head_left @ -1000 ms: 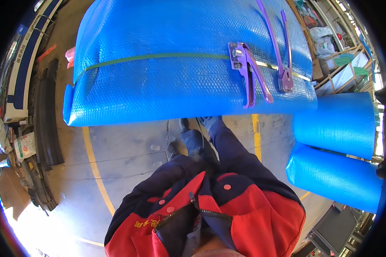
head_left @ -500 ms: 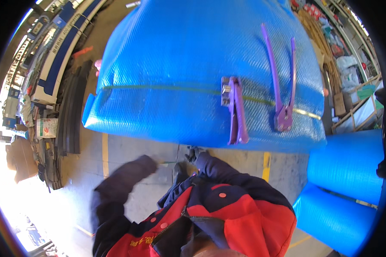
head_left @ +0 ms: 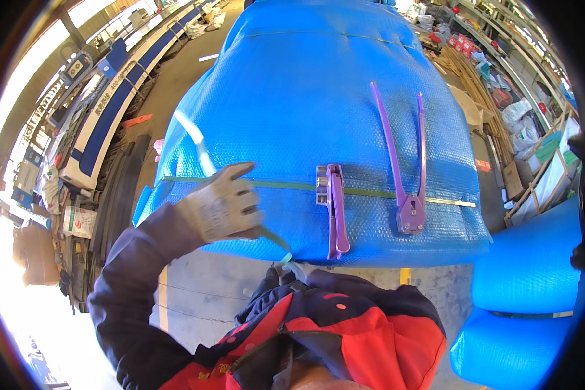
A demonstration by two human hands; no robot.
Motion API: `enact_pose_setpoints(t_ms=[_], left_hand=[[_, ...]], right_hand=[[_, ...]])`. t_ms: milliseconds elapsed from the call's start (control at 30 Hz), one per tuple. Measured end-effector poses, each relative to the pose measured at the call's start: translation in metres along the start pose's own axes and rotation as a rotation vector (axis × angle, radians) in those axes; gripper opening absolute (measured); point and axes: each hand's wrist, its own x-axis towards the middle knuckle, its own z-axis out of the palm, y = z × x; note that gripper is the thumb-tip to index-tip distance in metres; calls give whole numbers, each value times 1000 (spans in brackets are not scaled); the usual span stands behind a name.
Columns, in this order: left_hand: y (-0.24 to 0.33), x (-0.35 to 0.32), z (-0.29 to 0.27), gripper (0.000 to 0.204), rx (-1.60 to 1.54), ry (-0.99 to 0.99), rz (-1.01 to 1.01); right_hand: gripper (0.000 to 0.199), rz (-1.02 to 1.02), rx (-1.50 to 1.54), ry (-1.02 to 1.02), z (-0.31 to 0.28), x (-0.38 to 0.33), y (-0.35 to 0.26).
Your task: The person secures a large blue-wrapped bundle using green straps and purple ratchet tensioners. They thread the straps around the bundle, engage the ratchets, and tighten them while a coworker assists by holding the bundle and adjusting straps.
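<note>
A large bundle wrapped in blue bubble sheeting (head_left: 318,104) fills the middle, with a green strap (head_left: 283,185) running across its near part. My left hand (head_left: 221,205), in a pale work glove, is over the bundle's near left side. A loose green strap (head_left: 198,144) passes through it, bright in the sun above the hand and hanging below. The index finger sticks out; the other fingers bend round. Low at the bundle's near edge is my gloved right hand (head_left: 298,270), close to the strap's lower end, its fingers mostly hidden. A purple strapping tensioner (head_left: 336,218) and a long-handled purple crimper (head_left: 411,211) rest on the bundle.
Blue wrapped rolls (head_left: 526,279) lie at the lower right. Dark long strips (head_left: 120,195) and a long white-and-blue panel (head_left: 104,120) line the left. Timber and bags (head_left: 523,130) are piled along the right side.
My left hand has risen from beside the bundle to above its near left side, bringing the loose strap into view. The bundle and tools sit lower in the picture as the view tilts up.
</note>
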Motion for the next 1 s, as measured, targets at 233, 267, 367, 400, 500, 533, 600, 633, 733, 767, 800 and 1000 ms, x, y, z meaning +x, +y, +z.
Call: enact_pose_setpoints(t_ms=[233, 267, 367, 400, 500, 533, 600, 633, 733, 767, 800, 1000], left_hand=[[-71, 82, 48, 36, 32, 374, 289], [-81, 87, 54, 35, 61, 447, 306], [-112, 95, 68, 33, 142, 674, 348], [-120, 98, 73, 33, 136, 784, 323], [-145, 99, 93, 32, 99, 902, 142], [-157, 98, 103, 38, 72, 953, -13], [-181, 93, 133, 66, -127, 1002, -438], [-196, 88, 151, 78, -107, 995, -606], [-250, 61, 209, 79, -1, 721, -882], [-265, 50, 227, 79, 49, 596, -954], [-274, 37, 245, 78, 19, 337, -1083], [-290, 28, 297, 79, -108, -2, -1143]], right_hand=[[57, -817, -508, 382, 85, -205, -158], [59, -979, -656, 597, 95, -200, -176], [68, -1043, -391, 791, 121, -150, -203], [56, -1024, -275, 737, 126, -137, -207], [47, -699, -64, 308, 127, -116, -217], [49, -786, -193, 435, 127, -107, -222], [48, -824, -110, 604, 118, -94, -240], [48, -884, -60, 628, 112, -87, -250], [47, -763, 8, 762, 97, -61, -264], [47, -739, 4, 802, 91, -52, -266], [47, -780, -27, 819, 85, -41, -266], [40, -761, 45, 936, 46, 11, -256]])
